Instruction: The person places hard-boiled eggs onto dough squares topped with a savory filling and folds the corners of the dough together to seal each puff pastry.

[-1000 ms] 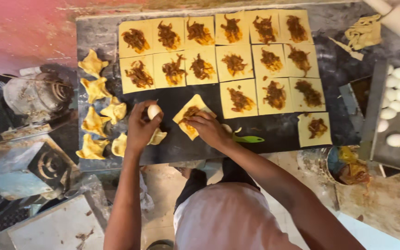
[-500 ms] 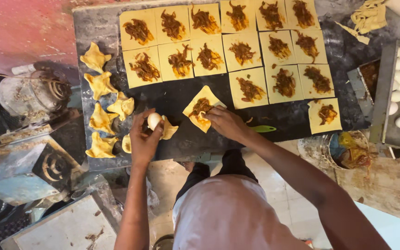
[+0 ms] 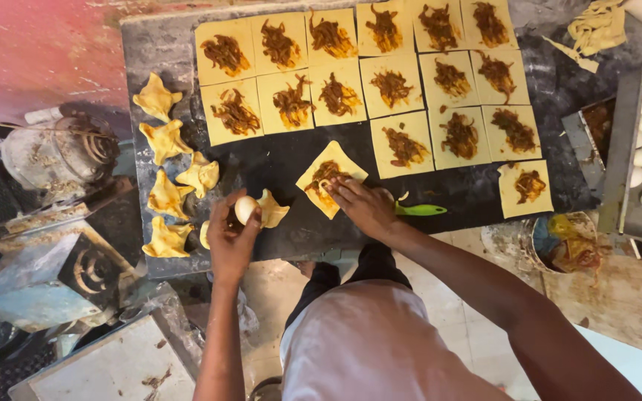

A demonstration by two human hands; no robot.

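- The tabletop (image 3: 276,160) is showing black, dusted with grey-white flour.
- The dough squares (image 3: 406,83) are looking pale yellow, each carrying a dark brown filling.
- The egg (image 3: 245,209) is showing white.
- The knife handle (image 3: 421,210) is glowing bright green.
- The folded pastries (image 3: 163,141) are looking golden yellow.
- The wall (image 3: 39,52) is showing mottled red.

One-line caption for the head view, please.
Left hand holds a peeled egg while the right hand presses a filled dough square on the dark worktop.

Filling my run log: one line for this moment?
left hand: holds egg | right hand: on filled dough square | black slab
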